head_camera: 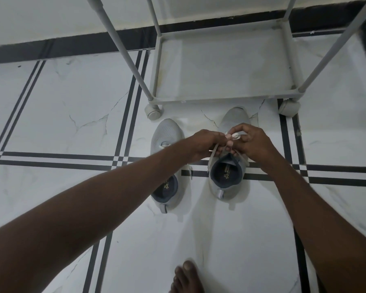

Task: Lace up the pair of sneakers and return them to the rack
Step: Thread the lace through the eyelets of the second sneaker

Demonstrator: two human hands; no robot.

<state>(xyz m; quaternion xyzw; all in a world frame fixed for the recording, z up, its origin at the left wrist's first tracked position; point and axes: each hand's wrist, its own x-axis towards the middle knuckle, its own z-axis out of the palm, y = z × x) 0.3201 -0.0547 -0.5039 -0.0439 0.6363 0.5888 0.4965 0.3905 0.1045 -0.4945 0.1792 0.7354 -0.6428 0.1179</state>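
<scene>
Two light grey sneakers stand side by side on the tiled floor, toes toward the rack. The right sneaker (235, 121) has a dark lining and a white lace (235, 136). My left hand (205, 145) and my right hand (253, 142) meet over its tongue, both pinching the white lace, which loops between my fingertips. Loose lace ends trail down each side of the collar. The left sneaker (167, 134) sits apart to the left, partly hidden under my left forearm, its lace lying loose.
A white shoe rack (222, 98) on wheels stands just beyond the sneakers, its bottom shelf bare and its posts rising out of view. A wall with a dark skirting runs behind. My bare foot (187, 278) is at the bottom edge.
</scene>
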